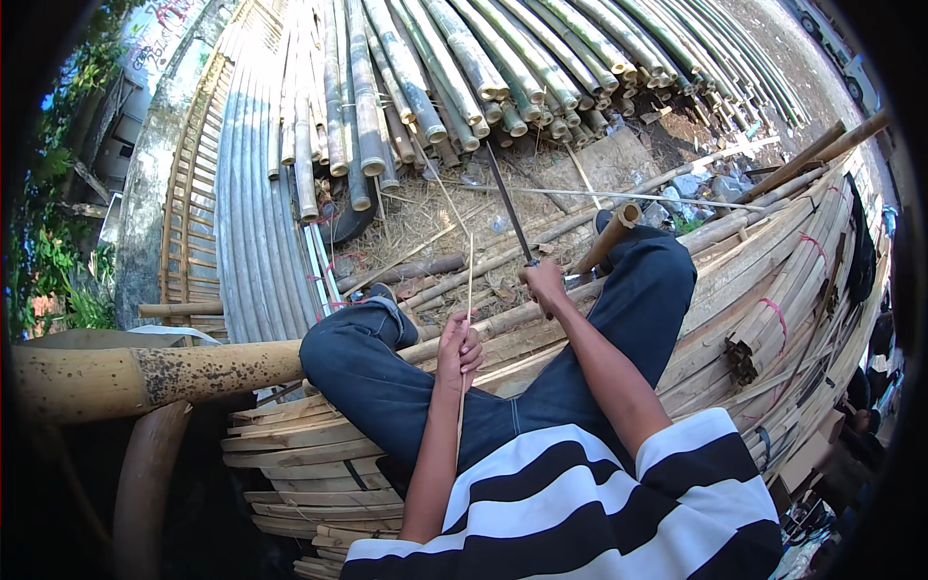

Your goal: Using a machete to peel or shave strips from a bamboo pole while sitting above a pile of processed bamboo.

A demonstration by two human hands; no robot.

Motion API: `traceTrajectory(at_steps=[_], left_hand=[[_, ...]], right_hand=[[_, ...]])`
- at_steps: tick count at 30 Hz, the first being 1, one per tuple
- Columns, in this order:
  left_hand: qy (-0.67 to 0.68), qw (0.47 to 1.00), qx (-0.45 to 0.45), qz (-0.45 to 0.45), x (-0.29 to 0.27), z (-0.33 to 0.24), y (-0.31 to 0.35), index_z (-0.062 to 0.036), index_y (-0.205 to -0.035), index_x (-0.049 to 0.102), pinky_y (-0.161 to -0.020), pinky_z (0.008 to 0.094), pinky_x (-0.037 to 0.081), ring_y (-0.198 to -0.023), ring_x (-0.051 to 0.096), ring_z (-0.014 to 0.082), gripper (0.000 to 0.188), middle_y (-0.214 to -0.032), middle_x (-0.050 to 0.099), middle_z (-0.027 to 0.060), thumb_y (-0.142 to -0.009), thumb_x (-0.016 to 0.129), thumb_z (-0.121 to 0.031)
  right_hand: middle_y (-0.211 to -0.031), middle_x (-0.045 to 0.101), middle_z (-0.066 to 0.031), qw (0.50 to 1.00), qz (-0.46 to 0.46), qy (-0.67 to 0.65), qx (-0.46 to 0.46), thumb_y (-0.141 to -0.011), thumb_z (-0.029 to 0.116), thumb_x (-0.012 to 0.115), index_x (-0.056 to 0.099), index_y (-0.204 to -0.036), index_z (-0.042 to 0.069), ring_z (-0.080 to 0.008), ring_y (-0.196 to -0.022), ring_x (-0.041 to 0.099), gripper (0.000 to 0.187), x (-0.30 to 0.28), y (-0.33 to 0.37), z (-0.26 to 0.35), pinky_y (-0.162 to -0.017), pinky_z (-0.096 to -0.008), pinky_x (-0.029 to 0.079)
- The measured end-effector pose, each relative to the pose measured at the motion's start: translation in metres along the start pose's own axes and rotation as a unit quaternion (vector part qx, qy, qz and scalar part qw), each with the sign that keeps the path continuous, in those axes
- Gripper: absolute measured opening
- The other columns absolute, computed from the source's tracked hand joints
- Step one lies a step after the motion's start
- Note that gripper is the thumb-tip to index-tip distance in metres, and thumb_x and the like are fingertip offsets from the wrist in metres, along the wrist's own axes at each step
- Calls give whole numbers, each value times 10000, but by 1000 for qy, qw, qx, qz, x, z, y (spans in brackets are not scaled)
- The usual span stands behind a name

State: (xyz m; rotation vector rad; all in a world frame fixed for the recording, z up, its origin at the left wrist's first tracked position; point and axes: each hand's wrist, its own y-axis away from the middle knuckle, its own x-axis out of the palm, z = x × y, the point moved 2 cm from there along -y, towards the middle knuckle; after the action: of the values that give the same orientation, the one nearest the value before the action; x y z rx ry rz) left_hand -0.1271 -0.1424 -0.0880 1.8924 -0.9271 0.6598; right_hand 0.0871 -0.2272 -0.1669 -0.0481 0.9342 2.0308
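Note:
My left hand [458,350] is closed around a thin bamboo strip [471,275], whose upper end points away from me while its lower end runs down along my forearm. In my right hand [546,288] is the handle of a long, narrow, dark machete [507,201]. Its blade slants away and to the left, its tip near the cut ends of the bamboo poles. The blade and the strip are apart. Just right of my right hand, a short hollow bamboo piece [609,237] leans beside my foot.
I sit on stacked split bamboo slats [319,454]. Whole bamboo poles [464,58] lie piled ahead, with corrugated sheets [249,193] and a bamboo ladder-like frame [193,184] to their left. A thick bamboo pole [193,377] lies by my left knee; tied bundles [773,329] are at right.

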Motion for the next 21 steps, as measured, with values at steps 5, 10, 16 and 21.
traceTrajectory(at_steps=[5,10,16,21], left_hand=[[4,1000,-10,-3,9,-2,-3,-70,-1117,467,-287,148,216,-385,244,32,187,-681,358,3,-981,431,-193],[-18,999,46,6,4,-5,7,-42,-1035,459,-281,164,210,-361,255,43,179,-638,345,2,-986,422,-210],[-101,992,44,-66,2,0,-3,-30,-1025,476,-284,178,209,-356,252,38,201,-606,336,-17,-982,425,-220],[-145,984,45,-93,-4,4,-8,-28,-1007,491,-283,186,207,-348,250,34,193,-568,326,-30,-973,445,-212]], right_hand=[[-489,532,-102,978,119,-7,-169,-655,153,613,535,-545,-22,-190,-372,493,220,9,18,28,-392,-322,397],[-504,519,-201,930,109,110,-334,-640,223,629,543,-599,-61,-312,-453,517,300,15,34,44,-490,-397,428],[-607,575,-255,964,125,117,-203,-640,214,629,577,-644,-81,-352,-562,596,300,22,31,32,-568,-416,466],[-561,555,-239,964,168,97,-184,-627,224,626,569,-623,-84,-344,-512,565,313,14,38,39,-540,-408,459]])
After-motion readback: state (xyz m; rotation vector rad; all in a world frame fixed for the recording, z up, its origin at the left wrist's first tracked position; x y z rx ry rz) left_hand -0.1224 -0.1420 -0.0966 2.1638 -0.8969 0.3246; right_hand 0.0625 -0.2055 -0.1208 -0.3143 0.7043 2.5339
